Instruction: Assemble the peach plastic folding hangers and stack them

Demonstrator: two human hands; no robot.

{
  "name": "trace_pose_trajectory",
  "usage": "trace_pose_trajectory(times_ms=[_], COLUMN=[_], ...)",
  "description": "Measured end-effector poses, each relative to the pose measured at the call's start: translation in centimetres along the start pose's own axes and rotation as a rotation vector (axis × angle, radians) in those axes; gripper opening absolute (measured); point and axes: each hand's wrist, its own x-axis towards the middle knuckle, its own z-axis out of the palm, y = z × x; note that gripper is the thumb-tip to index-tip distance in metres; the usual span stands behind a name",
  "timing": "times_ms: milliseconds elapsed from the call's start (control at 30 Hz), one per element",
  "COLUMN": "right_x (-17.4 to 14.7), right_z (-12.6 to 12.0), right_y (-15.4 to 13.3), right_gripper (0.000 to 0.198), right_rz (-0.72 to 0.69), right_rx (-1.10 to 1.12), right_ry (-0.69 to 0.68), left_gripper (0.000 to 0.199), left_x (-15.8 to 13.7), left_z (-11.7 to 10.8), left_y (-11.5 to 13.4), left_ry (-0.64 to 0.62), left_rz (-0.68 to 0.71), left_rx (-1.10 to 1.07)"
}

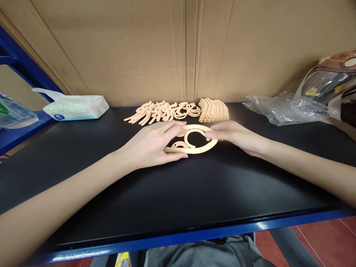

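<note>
On the middle of the black tabletop lies a group of beige curved plastic pieces [198, 150]: a long loop-shaped outer one, with a ring-like hook [185, 140] inside its bend. A smaller curved end with a dark hole shows near my left hand [155, 142]. That hand grips the left side, thumb at the front and fingers over the back, covering part of the pieces. My right hand [232, 136] pinches the right bend between thumb and fingers. Whether the pieces are joined, I cannot tell.
Behind my hands lie a heap of beige curved pieces [155, 111], several hooks [185, 110] and a neat row of curved tubes [213, 110]. A tissue pack [79, 107] and a bottle [16, 113] are left. Rightward are a clear plastic bag [280, 107] and a large bottle [324, 83]. Cardboard [125, 48] stands behind.
</note>
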Motion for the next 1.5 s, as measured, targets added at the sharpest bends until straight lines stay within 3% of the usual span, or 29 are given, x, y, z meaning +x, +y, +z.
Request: trace_pose_trajectory(times_ms=[300,500,733,833,933,1200,1333,1500], right_x=[0.2,0.4,0.6,0.6,0.6,0.8,0.9,0.9], right_z=[0.1,0.1,-0.3,-0.2,-0.2,-0.3,-0.3,-0.2], right_y=[0.3,0.4,0.9,0.8,0.7,1.4,1.6,1.6], right_gripper=[0.044,0.045,0.041,0.041,0.040,0.036,0.035,0.033], right_rz=[-0.007,-0.142,-0.113,-0.142,-0.157,-0.140,-0.146,-0.146], right_rx=[-0.081,-0.135,-0.153,-0.185,-0.213,-0.214,-0.209,-0.207], right_ry=[0.027,0.048,0.108,0.073,0.058,0.026,0.011,0.010], left_gripper=[0.042,0.049,0.058,0.060,0.049,0.079,0.074,0.067], left_x=[0.0,0.1,0.0,-0.5,-1.1,-1.1,-0.7,-0.7], left_z=[0.5,0.2,-1.6,-2.6,-3.4,-4.3,-4.8,-4.5], left_y=[-0.1,-0.2,-4.0,-5.6,-6.3,-7.0,-6.2,-6.1], left_ry=[0.001,-0.064,-0.323,-0.375,-0.390,-0.632,-0.625,-0.603], left_rz=[-0.029,-0.141,-0.270,-0.311,-0.357,-0.519,-0.554,-0.472], left_rx=[-0.077,-0.087,-0.141,-0.119,-0.040,-0.035,-0.042,-0.089])
